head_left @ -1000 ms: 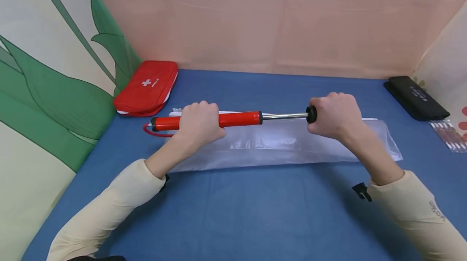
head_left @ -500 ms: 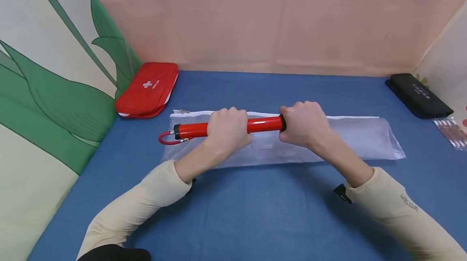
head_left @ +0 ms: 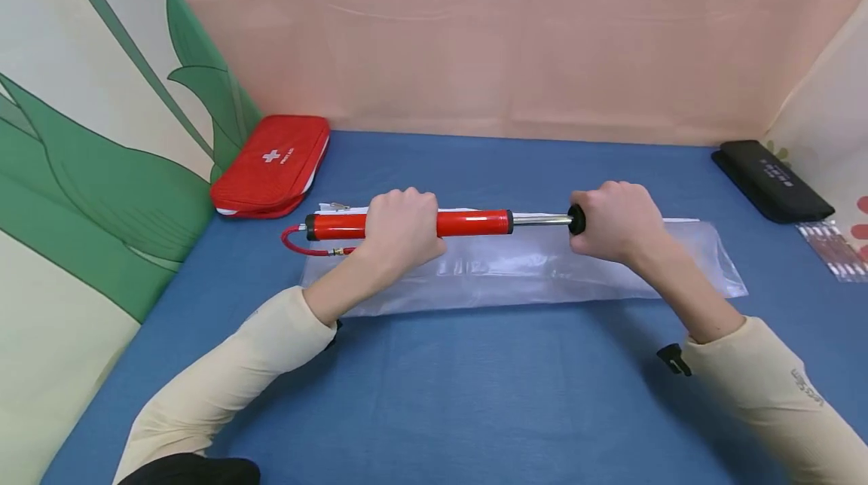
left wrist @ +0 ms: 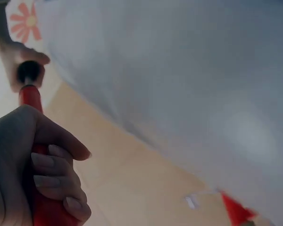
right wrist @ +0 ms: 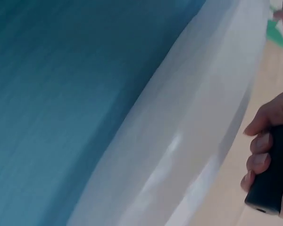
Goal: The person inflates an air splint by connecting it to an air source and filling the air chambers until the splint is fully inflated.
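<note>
At centre; red pump (head_left: pixel 475 223), perhaps metal

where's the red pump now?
Head view, centre: red pump held over the clear bag, left hand round its barrel, right hand on its black handle.

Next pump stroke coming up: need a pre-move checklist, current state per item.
1. Left hand wrapped round the red pump: ok.
2. Right hand gripping the black handle: ok.
3. Metal rod drawn out, leaving some travel to push in: ok.
4. Far end of the red hose connected to something: cannot tell, it goes out of sight by the left hand.
5. Pump and hose apart from the first-aid kit: ok.
</note>
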Demonstrator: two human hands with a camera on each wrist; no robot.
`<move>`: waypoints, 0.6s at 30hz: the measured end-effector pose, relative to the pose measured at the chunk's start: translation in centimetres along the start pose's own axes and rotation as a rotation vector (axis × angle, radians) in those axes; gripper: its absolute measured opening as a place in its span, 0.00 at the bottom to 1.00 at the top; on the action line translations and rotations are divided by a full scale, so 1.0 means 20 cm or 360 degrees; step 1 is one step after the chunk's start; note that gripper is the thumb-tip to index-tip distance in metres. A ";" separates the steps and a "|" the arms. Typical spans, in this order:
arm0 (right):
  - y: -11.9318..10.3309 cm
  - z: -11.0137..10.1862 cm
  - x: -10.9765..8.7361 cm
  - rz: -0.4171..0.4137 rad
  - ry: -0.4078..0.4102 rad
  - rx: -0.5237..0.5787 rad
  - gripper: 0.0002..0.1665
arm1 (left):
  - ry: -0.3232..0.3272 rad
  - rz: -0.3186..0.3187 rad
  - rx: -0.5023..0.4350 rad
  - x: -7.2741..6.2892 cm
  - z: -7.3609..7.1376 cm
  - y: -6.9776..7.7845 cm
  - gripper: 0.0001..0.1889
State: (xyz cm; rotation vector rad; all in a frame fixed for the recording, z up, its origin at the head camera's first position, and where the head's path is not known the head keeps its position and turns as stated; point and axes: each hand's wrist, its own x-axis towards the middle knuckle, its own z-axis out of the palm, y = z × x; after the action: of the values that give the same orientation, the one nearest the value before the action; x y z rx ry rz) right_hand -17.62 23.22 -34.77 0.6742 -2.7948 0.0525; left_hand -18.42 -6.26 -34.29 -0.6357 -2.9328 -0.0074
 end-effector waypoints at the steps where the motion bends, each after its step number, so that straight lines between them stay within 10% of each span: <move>1: -0.03 0.00 0.01 0.0013 -0.0008 0.0010 0.02 | 0.0007 -0.0006 0.0008 0.01 -0.01 0.02 0.13; 12: -0.22 -0.01 0.08 -0.0001 -0.0041 0.0015 0.08 | -0.0013 0.0039 0.0013 0.01 -0.04 0.21 0.08; 18: -0.08 0.02 0.03 -0.0144 0.0157 0.0014 0.09 | -0.0019 0.0064 -0.0032 0.01 -0.03 0.10 0.11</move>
State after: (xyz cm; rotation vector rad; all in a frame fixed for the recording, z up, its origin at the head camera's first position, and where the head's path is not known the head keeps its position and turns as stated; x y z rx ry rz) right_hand -17.45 21.54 -35.16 0.7779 -2.6683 0.0779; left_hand -17.66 -4.30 -33.66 -0.6999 -2.9341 -0.0291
